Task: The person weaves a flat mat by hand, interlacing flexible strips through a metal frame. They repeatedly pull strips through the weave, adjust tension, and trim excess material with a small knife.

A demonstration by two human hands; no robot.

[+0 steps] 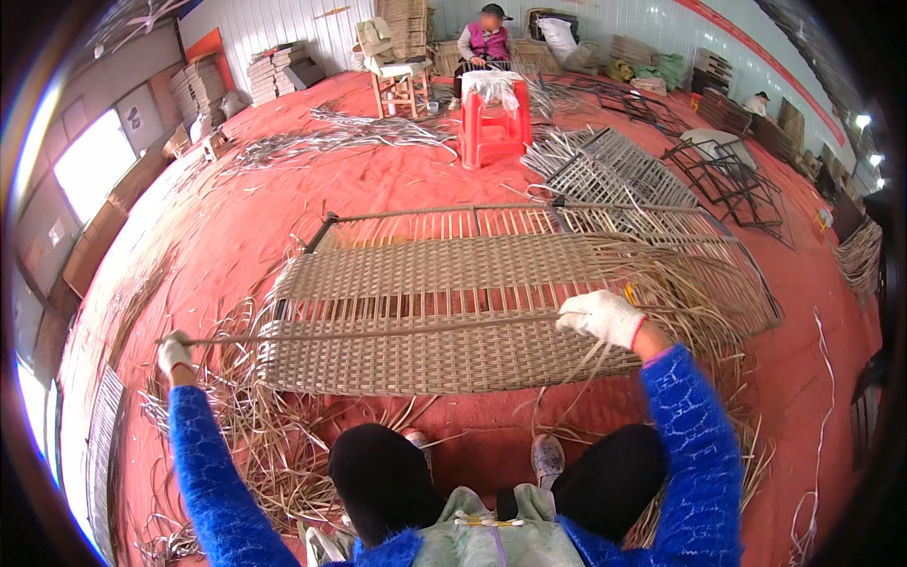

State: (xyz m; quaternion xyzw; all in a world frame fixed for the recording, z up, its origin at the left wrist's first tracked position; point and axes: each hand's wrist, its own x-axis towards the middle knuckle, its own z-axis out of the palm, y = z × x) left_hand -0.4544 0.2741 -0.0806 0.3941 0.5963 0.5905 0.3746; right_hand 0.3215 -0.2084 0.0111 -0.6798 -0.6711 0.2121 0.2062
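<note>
A long tan weaving strip (378,332) is stretched across a partly woven panel (435,364) in front of my knees. My left hand (175,352), in a white glove, is closed on the strip's left end, out past the panel's left edge. My right hand (602,317), also gloved, grips the strip above the right part of the panel. Two woven bands show on the panel, with bare lengthwise strands between them and open strands at its far side. Loose strip ends bunch at its right side.
Tangled strips (274,463) lie left of my legs. Beyond the panel are grey slatted panels (619,170), a red plastic stool (494,128), a wooden chair (389,71) and black metal frames (732,180). A person (487,42) sits at the back. A white cord (820,416) lies at right.
</note>
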